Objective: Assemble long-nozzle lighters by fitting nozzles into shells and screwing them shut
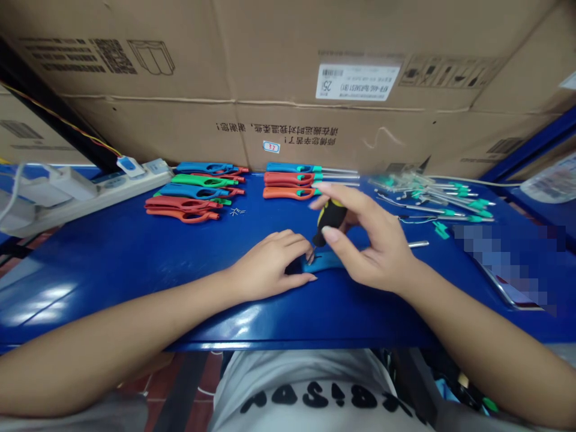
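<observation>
On the table, a power strip lies far left, casings and screws right of it, lighters far centre before a carton, tubes far right, a phone nearer, and a screwdriver above a handle at near centre.

The right hand holds a black and yellow screwdriver, tip down, over a blue lighter on the blue table. The left hand grips the lighter's end. Bright handles and tiny silver bits lie behind.

Brn. cardboard box behind glossy blue tbl., reddish tiled flr. below.
</observation>
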`<state>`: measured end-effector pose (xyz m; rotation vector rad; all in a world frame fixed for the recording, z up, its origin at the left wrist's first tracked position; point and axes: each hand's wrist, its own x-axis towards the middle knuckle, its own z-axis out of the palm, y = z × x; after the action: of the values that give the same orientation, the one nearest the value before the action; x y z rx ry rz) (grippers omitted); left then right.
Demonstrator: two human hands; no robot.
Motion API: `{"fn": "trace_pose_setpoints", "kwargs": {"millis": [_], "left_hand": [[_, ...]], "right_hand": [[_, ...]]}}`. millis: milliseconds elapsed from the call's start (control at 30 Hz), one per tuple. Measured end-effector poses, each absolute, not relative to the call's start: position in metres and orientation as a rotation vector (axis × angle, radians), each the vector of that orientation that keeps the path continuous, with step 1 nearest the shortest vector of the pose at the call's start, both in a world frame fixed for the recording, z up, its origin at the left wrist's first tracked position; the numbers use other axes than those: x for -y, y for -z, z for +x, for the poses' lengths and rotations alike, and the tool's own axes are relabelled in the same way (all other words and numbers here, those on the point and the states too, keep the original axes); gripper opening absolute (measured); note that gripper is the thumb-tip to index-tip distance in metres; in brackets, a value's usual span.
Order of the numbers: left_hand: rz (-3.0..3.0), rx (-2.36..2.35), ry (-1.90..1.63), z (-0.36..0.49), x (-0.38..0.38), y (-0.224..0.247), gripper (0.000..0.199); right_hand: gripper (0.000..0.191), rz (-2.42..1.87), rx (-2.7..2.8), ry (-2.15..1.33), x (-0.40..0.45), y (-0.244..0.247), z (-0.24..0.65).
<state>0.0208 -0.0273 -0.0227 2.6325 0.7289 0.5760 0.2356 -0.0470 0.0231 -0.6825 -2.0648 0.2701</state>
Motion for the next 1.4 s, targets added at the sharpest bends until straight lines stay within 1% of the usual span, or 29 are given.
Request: {"fn": "trace_pose_setpoints", "kwargs": {"millis": [67,100,200,267,367,400,433,567,600,633,733,767,800,933,1000,1100,1133,1167,1267,1300,1333,1400], "left_hand": [[2.635,-0.733,-0.566,0.021,0.027,0.023,0.027],[2.634,-0.736,-0.566,0.021,0.027,0.023,0.026],[2.629,-0.736,-0.581,0.021,0.027,0.023,0.028],[2.625,-0.737,-0.576,0.021,0.028,0.022,0.028],[2.627,-0.740,-0.555,0.021,0.028,0.022,0.027],[2.628,-0.740,-0.556,0.021,0.028,0.021,0.026],[2.627,-0.742,-0.558,0.021,0.028,0.021,0.026],[2.611,-0.752,-0.571,0.021,0.028,0.020,0.026],[2.607,-0.750,-0.567,0.021,0.028,0.020,0.026],[2.601,-0.746,-0.562,0.021,0.028,0.020,0.025],[2.583,-0.734,-0.548,0.021,0.028,0.020,0.024],[2.583,-0.736,-0.547,0.021,0.028,0.020,0.024],[2.589,-0.740,-0.553,0.021,0.028,0.021,0.024],[2.619,-0.740,-0.583,0.021,0.028,0.022,0.026],[2.611,-0.731,-0.576,0.021,0.027,0.022,0.026],[2.592,-0.732,-0.551,0.021,0.027,0.020,0.024],[2.593,-0.732,-0.551,0.021,0.028,0.020,0.024],[2.598,-0.731,-0.556,0.021,0.028,0.020,0.024],[2.618,-0.727,-0.580,0.021,0.028,0.021,0.025],[2.620,-0.727,-0.580,0.021,0.028,0.022,0.025],[2.621,-0.727,-0.574,0.021,0.028,0.022,0.025],[2.621,-0.724,-0.561,0.021,0.027,0.022,0.025]], "right_hand": [[0.052,-0.707,2.064,-0.415,0.048,-0.025,0.235],[0.051,-0.716,2.058,-0.415,0.048,-0.026,0.235],[0.050,-0.696,2.053,-0.159,0.047,-0.027,0.238],[0.055,-0.684,2.067,-0.095,0.047,-0.028,0.240],[0.059,-0.711,2.108,-0.378,0.048,-0.027,0.241],[0.058,-0.717,2.108,-0.439,0.047,-0.027,0.241],[0.056,-0.720,2.102,-0.429,0.047,-0.027,0.242],[0.051,-0.674,2.071,0.010,0.044,-0.028,0.244],[0.051,-0.664,2.087,0.031,0.044,-0.029,0.244],[0.051,-0.665,2.114,-0.026,0.045,-0.029,0.243],[0.056,-0.693,2.153,-0.430,0.047,-0.029,0.240],[0.057,-0.699,2.139,-0.509,0.047,-0.028,0.239],[0.058,-0.708,2.122,-0.509,0.047,-0.027,0.239],[0.058,-0.729,2.109,-0.134,0.044,-0.023,0.241],[0.058,-0.736,2.121,-0.164,0.044,-0.025,0.243],[0.056,-0.748,2.105,-0.417,0.045,-0.029,0.244],[0.054,-0.745,2.092,-0.425,0.046,-0.030,0.244],[0.051,-0.736,2.081,-0.368,0.046,-0.031,0.244],[0.046,-0.680,2.054,-0.042,0.046,-0.032,0.243],[0.045,-0.669,2.057,0.004,0.047,-0.033,0.243],[0.043,-0.673,2.065,-0.008,0.048,-0.033,0.242],[0.043,-0.711,2.085,-0.144,0.049,-0.035,0.241]]}}
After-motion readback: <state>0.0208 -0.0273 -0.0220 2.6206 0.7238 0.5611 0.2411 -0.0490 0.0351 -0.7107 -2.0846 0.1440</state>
